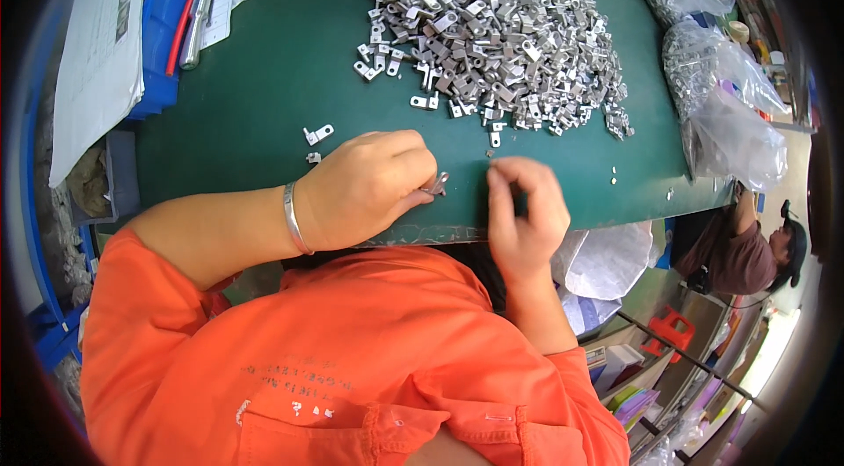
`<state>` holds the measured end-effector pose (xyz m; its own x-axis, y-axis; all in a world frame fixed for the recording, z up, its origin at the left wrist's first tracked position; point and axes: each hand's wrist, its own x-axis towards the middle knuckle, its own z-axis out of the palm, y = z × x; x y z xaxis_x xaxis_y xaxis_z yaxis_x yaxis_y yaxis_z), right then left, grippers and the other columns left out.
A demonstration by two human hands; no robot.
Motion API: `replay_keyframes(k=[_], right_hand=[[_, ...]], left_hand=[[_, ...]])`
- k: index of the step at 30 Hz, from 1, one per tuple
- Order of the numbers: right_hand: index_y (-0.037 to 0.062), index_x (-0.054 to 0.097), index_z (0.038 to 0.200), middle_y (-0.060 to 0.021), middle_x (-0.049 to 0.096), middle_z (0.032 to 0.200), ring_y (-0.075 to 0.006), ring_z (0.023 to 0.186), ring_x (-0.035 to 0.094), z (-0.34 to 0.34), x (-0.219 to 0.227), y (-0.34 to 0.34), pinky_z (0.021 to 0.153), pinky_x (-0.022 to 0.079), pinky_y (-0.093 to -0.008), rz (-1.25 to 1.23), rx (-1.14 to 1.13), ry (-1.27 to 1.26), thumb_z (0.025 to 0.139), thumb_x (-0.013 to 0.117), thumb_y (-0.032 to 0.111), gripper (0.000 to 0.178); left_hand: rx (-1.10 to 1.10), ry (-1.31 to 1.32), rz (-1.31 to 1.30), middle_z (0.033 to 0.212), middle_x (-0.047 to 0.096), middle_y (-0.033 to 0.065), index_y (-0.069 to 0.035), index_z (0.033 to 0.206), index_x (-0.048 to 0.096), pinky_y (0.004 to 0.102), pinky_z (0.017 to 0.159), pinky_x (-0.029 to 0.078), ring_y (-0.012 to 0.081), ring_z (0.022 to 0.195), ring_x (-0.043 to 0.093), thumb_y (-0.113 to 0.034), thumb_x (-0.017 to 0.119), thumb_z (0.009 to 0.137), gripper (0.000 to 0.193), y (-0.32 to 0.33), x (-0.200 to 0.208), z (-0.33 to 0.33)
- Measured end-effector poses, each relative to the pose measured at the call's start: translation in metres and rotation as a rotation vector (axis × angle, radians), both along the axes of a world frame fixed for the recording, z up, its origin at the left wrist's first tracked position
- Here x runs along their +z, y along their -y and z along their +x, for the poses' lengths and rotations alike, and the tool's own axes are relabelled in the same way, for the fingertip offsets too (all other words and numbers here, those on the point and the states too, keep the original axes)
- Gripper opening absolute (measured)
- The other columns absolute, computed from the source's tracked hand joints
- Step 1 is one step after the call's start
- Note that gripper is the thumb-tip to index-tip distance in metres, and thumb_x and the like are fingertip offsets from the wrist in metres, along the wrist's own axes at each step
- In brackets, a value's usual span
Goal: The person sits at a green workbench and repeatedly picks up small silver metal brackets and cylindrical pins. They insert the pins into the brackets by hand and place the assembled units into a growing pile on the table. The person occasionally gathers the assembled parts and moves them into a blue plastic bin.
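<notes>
My left hand (pixel 374 180), with a silver bracelet on its wrist, is closed on a small metal bracket (pixel 439 185) near the table's front edge. Part of the bracket sticks out past thumb and forefinger. To its right, my right hand (pixel 527 211) has thumb and forefinger pinched together; whether anything is between them I cannot make out. A large pile of small grey metal brackets (pixel 501 26) lies beyond both hands. Two loose pieces, one of them an L-shaped bracket (pixel 319 134), rest beyond my left wrist. A tiny fragment (pixel 490 153) lies just past my right fingertips.
The green tabletop (pixel 237 105) carries plastic bags of metal parts (pixel 703 70) along its right side. At the left stand a blue bin (pixel 167 35) and papers (pixel 105 53). A white sack (pixel 607 259) is below the front edge. Another person (pixel 738 246) is at the far right.
</notes>
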<state>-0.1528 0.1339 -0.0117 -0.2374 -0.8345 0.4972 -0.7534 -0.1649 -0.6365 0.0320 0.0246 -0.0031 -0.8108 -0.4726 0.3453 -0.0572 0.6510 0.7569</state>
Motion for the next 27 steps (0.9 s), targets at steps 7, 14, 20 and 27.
replay_keyframes(k=[7, 14, 20, 27], right_hand=[[0.0023, 0.064, 0.087, -0.0095, 0.059, 0.090, -0.0289, 0.083, 0.055, -0.016, -0.003, 0.026, 0.073, 0.044, -0.0385, 0.120, -0.145, -0.237, 0.075, 0.074, 0.005, 0.015], [-0.0004, 0.062, 0.084, -0.0148, 0.069, 0.087, -0.0254, 0.075, 0.066, -0.010, 0.000, 0.013, 0.065, 0.053, -0.0302, -0.099, 0.052, 0.050, 0.073, 0.071, -0.009, 0.016], [0.0005, 0.059, 0.081, -0.0140, 0.069, 0.086, -0.0242, 0.076, 0.067, 0.005, -0.005, 0.005, 0.065, 0.054, -0.0295, -0.194, 0.104, 0.377, 0.071, 0.074, -0.011, 0.022], [0.0004, 0.059, 0.082, -0.0142, 0.068, 0.085, -0.0279, 0.077, 0.067, 0.012, 0.002, 0.005, 0.069, 0.054, -0.0333, -0.240, 0.287, 0.176, 0.070, 0.068, -0.015, 0.021]], left_hand=[[-0.021, 0.100, -0.075, 0.082, 0.058, 0.0073, -0.004, 0.085, 0.061, 0.0364, 0.069, 0.047, 0.0281, 0.075, 0.058, -0.005, 0.075, 0.072, 0.019, 0.000, 0.003, 0.000], [0.010, 0.045, 0.049, 0.087, 0.057, 0.0071, -0.003, 0.089, 0.059, 0.0291, 0.060, 0.048, 0.0193, 0.067, 0.058, -0.004, 0.076, 0.074, 0.023, 0.001, 0.004, -0.003], [0.040, -0.004, 0.171, 0.082, 0.059, 0.0071, -0.001, 0.093, 0.062, 0.0256, 0.058, 0.048, 0.0135, 0.065, 0.059, -0.004, 0.076, 0.077, 0.022, -0.002, 0.006, -0.003], [0.016, -0.161, 0.217, 0.090, 0.067, 0.0110, 0.001, 0.089, 0.065, 0.0274, 0.066, 0.052, 0.0185, 0.077, 0.065, -0.001, 0.076, 0.076, 0.017, -0.001, 0.007, -0.006]])
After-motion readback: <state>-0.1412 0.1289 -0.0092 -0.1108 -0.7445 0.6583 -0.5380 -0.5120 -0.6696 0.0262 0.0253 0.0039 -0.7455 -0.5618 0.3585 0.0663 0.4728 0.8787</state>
